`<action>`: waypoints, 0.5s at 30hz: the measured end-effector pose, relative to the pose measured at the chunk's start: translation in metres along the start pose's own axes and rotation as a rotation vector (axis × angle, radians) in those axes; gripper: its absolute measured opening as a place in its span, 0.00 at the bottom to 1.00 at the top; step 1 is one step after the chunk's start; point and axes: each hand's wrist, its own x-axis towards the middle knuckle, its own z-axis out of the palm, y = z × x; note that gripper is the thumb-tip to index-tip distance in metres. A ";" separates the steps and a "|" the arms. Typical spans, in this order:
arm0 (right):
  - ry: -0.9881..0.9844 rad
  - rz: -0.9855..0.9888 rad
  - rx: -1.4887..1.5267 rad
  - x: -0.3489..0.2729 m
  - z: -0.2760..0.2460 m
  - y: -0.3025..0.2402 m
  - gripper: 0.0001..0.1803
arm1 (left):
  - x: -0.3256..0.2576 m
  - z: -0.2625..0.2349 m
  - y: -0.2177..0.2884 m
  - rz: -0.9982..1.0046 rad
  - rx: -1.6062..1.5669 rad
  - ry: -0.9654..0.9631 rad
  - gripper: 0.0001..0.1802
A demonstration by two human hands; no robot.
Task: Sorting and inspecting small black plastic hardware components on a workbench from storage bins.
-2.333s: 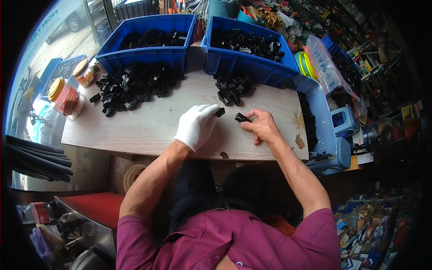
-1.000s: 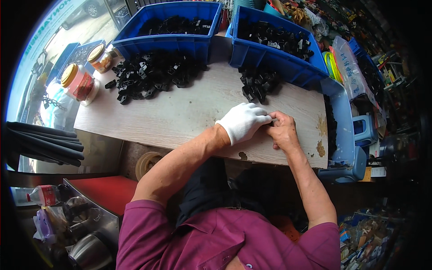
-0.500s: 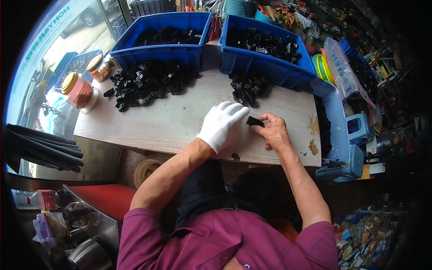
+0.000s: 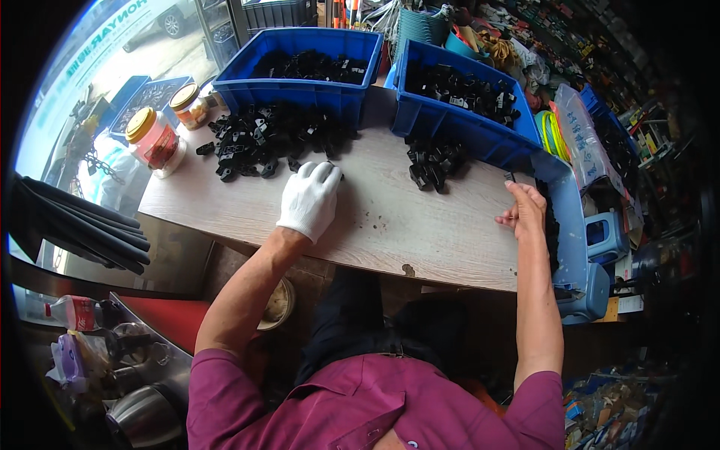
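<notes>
My left hand (image 4: 310, 201), in a white knit glove, reaches to the near edge of the larger pile of black plastic parts (image 4: 259, 139). Its fingers curl down together; bits of black show beside them, but what they grip is hidden. Over at the table's right edge, my bare right hand (image 4: 526, 206) pinches a small black plastic part (image 4: 511, 178) between thumb and fingers. That hand is beside the blue-grey bin (image 4: 568, 225). A smaller pile of black parts (image 4: 433, 161) lies on the wooden table (image 4: 435, 240) between my hands.
Two blue crates (image 4: 300, 94) (image 4: 469, 116) holding black parts stand along the table's far side. Two lidded jars (image 4: 154, 139) (image 4: 189, 106) sit at the left edge. A blue stool (image 4: 602, 231) is beyond the bin, and a round tub (image 4: 279, 304) is below the table.
My hands have moved apart. The left went leftward to the larger pile; the right carried the black part rightward to the bin's side. The view has shifted slightly.
</notes>
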 end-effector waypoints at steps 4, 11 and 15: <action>0.521 -0.155 0.105 0.034 -0.025 -0.012 0.22 | 0.010 -0.012 0.015 -0.044 -0.084 0.046 0.15; -0.198 0.010 -0.156 -0.030 0.060 0.012 0.22 | 0.011 0.002 0.025 -0.086 -0.012 -0.106 0.10; -0.292 0.035 -0.316 -0.039 0.089 0.012 0.24 | 0.008 0.007 0.029 -0.038 -0.061 -0.070 0.04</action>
